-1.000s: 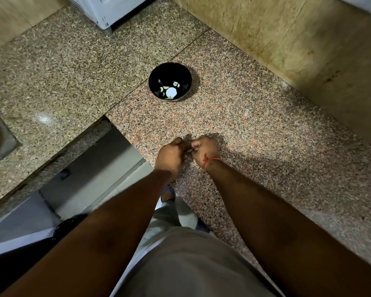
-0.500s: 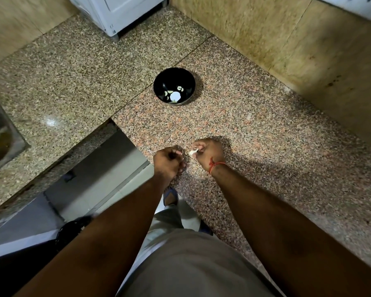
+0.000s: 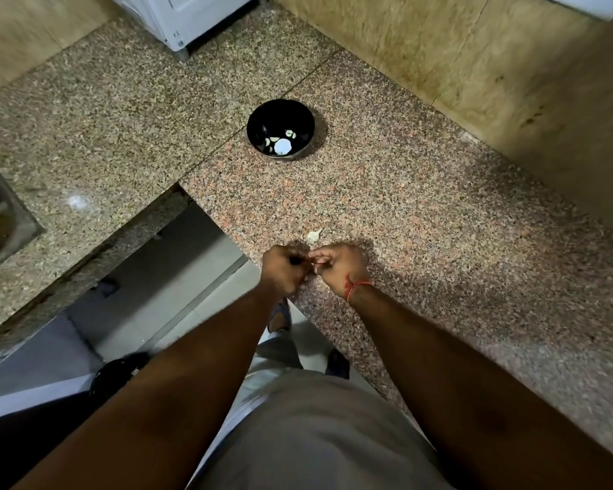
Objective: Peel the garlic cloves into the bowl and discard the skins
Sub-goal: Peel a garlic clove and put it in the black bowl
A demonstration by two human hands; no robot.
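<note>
Garlic clove (image 3: 314, 235) on counter, both hands' grips curled together, contents unclear

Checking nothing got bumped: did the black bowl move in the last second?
No. The bowl sits on the seam between the two granite slabs just as before; only the camera shifted.
</note>
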